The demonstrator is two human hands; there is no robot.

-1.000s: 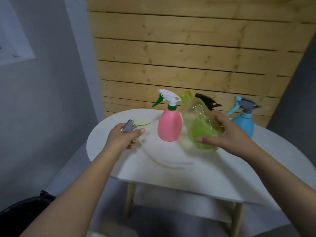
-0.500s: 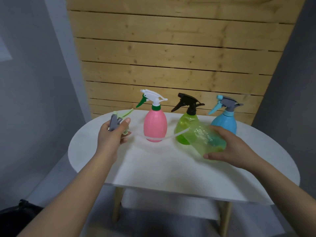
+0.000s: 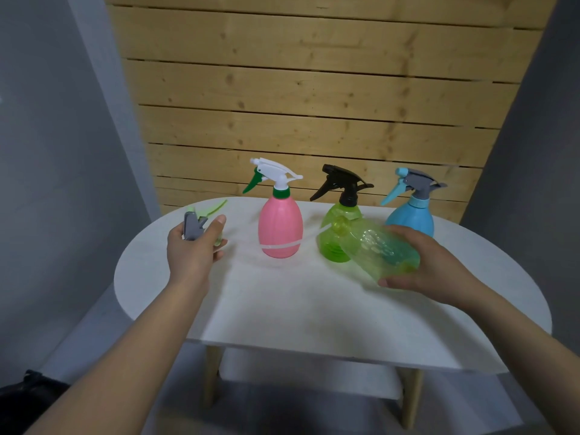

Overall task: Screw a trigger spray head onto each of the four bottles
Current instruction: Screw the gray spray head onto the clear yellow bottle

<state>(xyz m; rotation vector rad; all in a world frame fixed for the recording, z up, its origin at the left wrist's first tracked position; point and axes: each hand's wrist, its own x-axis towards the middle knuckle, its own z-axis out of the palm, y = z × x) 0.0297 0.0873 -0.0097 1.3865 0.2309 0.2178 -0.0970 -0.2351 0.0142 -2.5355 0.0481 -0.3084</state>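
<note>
three capped bottles (image 3: 342,227) in row on table (image 3: 282,309), behind hands (image 3: 433,268)

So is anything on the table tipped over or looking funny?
Nothing has spilled or broken. One thing differs: the clear green plastic bottle has no spray head and lies tilted in the right hand, while the pink bottle, the green bottle with a black head and the blue bottle stand upright. The left hand holds the loose grey-and-green trigger head.

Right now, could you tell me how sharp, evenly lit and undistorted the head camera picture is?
Head view: soft, even light and faint shadows on the white table; the standing pink bottle is fairly crisp, while the clear green bottle in the right hand and the spray head in the left hand are slightly smeared; wide-angle bending slants the wall edges.
</note>
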